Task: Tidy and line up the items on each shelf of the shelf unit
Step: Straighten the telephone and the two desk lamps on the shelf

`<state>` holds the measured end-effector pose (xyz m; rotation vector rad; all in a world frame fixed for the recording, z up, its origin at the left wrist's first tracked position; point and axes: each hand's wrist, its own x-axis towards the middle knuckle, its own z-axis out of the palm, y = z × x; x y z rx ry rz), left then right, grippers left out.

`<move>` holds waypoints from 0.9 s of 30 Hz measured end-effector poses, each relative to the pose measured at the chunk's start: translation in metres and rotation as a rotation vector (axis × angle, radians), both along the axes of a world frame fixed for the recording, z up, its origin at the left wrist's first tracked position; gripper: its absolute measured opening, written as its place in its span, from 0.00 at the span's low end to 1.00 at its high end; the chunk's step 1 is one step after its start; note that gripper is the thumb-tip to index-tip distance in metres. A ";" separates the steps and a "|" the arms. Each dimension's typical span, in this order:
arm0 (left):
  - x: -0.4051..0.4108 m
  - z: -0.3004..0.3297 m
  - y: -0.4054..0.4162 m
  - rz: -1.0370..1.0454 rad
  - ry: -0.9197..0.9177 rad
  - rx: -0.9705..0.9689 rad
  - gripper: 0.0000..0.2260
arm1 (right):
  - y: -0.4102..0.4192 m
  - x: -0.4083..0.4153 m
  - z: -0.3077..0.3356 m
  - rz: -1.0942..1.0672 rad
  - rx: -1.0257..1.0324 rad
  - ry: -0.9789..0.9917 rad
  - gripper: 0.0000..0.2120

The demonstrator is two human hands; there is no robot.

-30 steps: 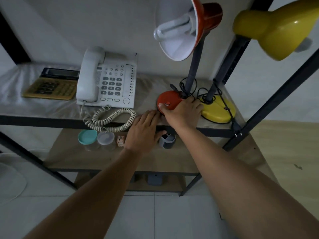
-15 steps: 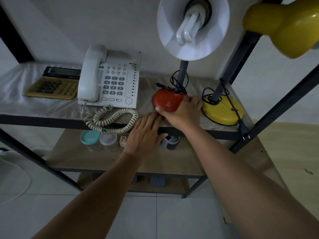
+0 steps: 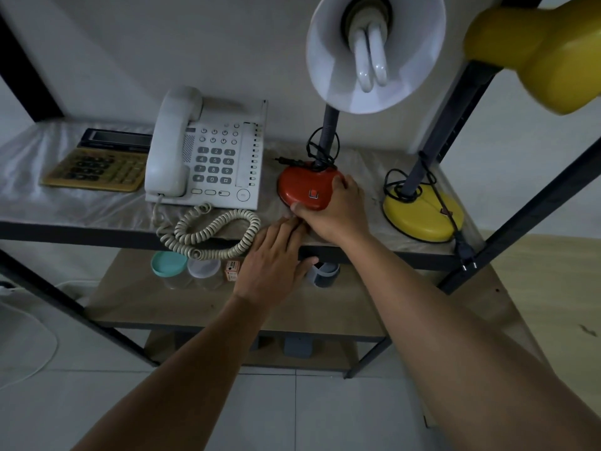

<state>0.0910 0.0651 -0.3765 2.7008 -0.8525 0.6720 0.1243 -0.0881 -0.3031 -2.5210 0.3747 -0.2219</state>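
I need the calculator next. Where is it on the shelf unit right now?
In the head view, the calculator lies at the far left of the top shelf, right beside the white telephone.

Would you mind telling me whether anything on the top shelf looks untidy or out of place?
Yes: the telephone's coiled cord sprawls over the top shelf's front edge, and the yellow lamp's plug dangles off the right front corner. The rest sits flat.
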 end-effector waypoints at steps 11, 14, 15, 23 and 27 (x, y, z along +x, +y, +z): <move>0.000 -0.001 0.001 0.012 0.005 0.010 0.27 | -0.002 0.010 0.000 0.005 -0.001 0.019 0.54; 0.000 -0.001 0.000 0.014 -0.014 0.009 0.27 | -0.005 0.000 -0.002 0.002 0.026 0.007 0.53; -0.001 0.000 0.000 0.017 -0.020 0.007 0.27 | -0.008 -0.007 -0.002 -0.017 -0.008 -0.047 0.50; -0.012 0.010 -0.007 0.044 0.034 0.003 0.27 | -0.074 -0.076 0.024 -0.226 -0.252 -0.526 0.26; -0.014 0.015 -0.022 -0.055 0.009 0.035 0.25 | -0.120 -0.090 0.032 -0.283 -0.263 -0.236 0.40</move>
